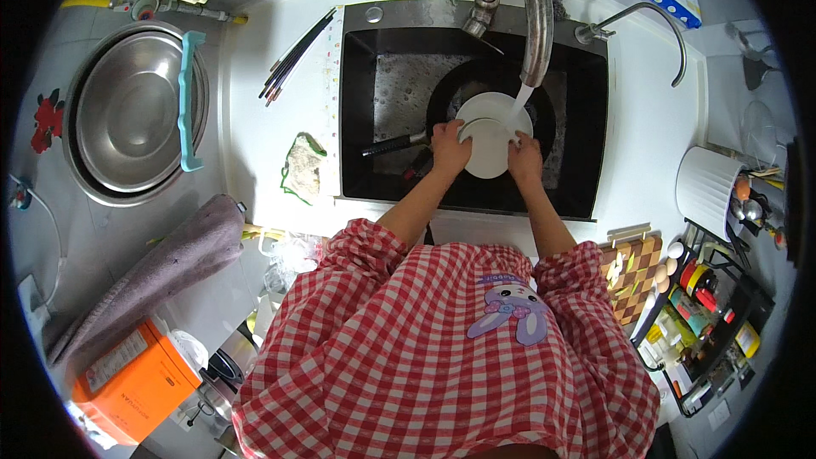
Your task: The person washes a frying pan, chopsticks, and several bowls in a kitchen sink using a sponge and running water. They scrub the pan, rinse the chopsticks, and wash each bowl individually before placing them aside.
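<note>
My left hand (451, 148) grips the left side of a white round dish (488, 164), and my right hand (526, 157) has hold of its right side. A second pale, round rim overlaps it; whether these are two stacked dishes cannot be told. Water runs from the curved metal faucet (537, 25) onto the dish's upper right. Under the dish, a dark frying pan (441, 86) rests in the black sink (357, 172), its black handle (390, 145) pointing left. The dish covers much of the pan. Suds spread over the sink floor.
Several chopsticks (297, 57) and a green-edged cloth (304, 167) lie left of the sink. Metal basins (131, 111) hang farther left. A slim second tap (663, 9) stands at right. Beyond are a white utensil holder (707, 188), a checkered cutting board (637, 268) and eggs (663, 284).
</note>
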Motion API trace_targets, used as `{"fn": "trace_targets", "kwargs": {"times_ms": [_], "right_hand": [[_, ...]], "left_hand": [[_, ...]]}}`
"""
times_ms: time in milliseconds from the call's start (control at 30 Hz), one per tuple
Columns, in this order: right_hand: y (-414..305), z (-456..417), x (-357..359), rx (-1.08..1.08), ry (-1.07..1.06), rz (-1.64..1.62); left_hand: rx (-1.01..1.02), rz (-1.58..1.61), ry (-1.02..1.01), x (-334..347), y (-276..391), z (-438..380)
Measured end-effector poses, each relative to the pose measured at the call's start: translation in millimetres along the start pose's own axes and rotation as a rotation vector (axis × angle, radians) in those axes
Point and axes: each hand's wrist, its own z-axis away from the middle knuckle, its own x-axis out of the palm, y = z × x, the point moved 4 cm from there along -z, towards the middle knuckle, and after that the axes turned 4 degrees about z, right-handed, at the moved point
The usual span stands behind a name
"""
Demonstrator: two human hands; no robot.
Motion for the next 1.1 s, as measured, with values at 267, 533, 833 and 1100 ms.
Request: {"fn": "trace_targets", "kwargs": {"times_ms": [267, 533, 833, 1100], "right_hand": [[-59, -13, 5, 0.490, -0.203, -1.863], [-115, 4, -33, 0.447, -0.419, -1.959], [-42, 13, -16, 0.304, -0.030, -0.028], [0, 43, 46, 0.593, -0.252, -0.683]], "left_hand": [[-0.599, 1.459, -0.242, 39, 85, -7], [0.004, 0.600, -0.371, 20, 120, -22], [0.365, -0.143, 0.064, -39, 39, -17], [0.270, -0.115, 0.344, -175, 16, -22]]}}
